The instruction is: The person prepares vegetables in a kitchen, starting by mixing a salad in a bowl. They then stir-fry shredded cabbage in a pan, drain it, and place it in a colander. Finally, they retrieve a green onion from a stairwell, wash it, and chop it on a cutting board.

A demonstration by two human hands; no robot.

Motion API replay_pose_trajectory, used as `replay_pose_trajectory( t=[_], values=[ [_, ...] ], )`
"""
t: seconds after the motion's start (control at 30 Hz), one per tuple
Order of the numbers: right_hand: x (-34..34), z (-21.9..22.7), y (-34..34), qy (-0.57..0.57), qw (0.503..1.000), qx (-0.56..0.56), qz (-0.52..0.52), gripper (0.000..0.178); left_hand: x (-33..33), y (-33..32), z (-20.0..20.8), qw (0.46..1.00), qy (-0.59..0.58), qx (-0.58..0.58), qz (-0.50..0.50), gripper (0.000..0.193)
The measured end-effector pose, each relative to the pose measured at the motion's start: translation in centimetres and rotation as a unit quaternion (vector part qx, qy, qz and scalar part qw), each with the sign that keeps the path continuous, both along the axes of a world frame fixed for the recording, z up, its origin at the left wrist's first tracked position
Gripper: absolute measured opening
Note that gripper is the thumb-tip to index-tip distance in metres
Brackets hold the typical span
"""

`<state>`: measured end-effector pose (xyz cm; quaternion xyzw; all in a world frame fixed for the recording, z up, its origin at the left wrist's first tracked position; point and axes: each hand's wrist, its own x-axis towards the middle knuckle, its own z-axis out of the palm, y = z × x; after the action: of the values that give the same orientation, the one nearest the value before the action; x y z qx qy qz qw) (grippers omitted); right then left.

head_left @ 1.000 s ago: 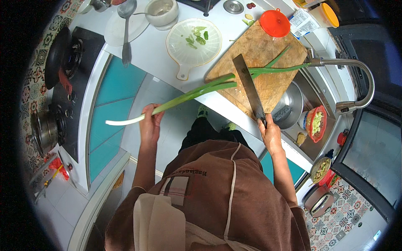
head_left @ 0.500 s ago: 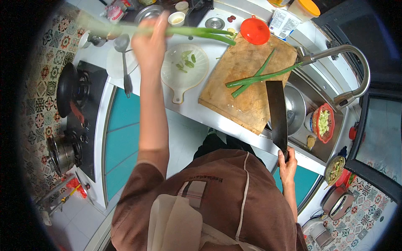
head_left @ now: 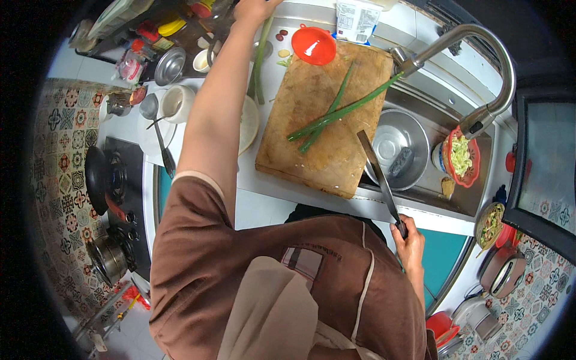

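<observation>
My left hand [head_left: 254, 10] is stretched to the far edge of the view, its fingers partly cut off. It grips a long scallion [head_left: 259, 69] whose green leaves hang down beside the wooden cutting board [head_left: 279, 147]. On the board lie two green scallion stalks [head_left: 336, 113], crossed over each other. My right hand [head_left: 410, 242] is closed round the handle of a cleaver [head_left: 380, 174], held low in front of me. Its dark blade, seen nearly edge-on, points up past the board's right side. My left forearm hides much of a pale round plate [head_left: 249, 123].
Right of the board is a sink [head_left: 462, 201] with a metal bowl [head_left: 384, 120], a red basket of chopped vegetable [head_left: 474, 157] and a curved faucet [head_left: 510, 72] above. A red lid [head_left: 313, 45] lies at the board's far edge. A stove [head_left: 135, 180] stands left.
My left hand has moved farther away with the scallion, which now hangs down instead of lying sideways. The cleaver has turned from broad side to nearly edge-on. The view has shifted.
</observation>
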<state>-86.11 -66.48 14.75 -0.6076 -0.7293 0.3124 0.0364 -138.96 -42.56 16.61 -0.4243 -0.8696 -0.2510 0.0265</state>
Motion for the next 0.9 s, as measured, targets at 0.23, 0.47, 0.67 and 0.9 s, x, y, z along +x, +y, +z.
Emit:
replay_pose_trajectory(
  t=[0.23,0.47,0.67,0.9],
  values=[
    [-1.4,-1.0,3.0,-0.006,0.999,-0.002,0.041,0.023,13.9,-14.9,-7.7,0.958,-0.152,-0.010,-0.244,0.023],
    [-2.8,-1.1,5.3,-0.061,0.983,0.073,0.155,0.025,20.4,-22.1,-14.6,0.964,-0.133,-0.063,-0.223,0.037],
    [-5.6,0.2,5.0,-0.012,0.955,0.120,0.270,0.024,21.6,-29.2,-13.5,0.967,-0.185,-0.044,-0.168,0.033],
    [-8.4,-2.3,6.4,-0.059,0.911,0.073,0.401,0.026,22.2,-31.2,-13.9,0.975,-0.173,-0.049,-0.128,0.031]
  ],
)
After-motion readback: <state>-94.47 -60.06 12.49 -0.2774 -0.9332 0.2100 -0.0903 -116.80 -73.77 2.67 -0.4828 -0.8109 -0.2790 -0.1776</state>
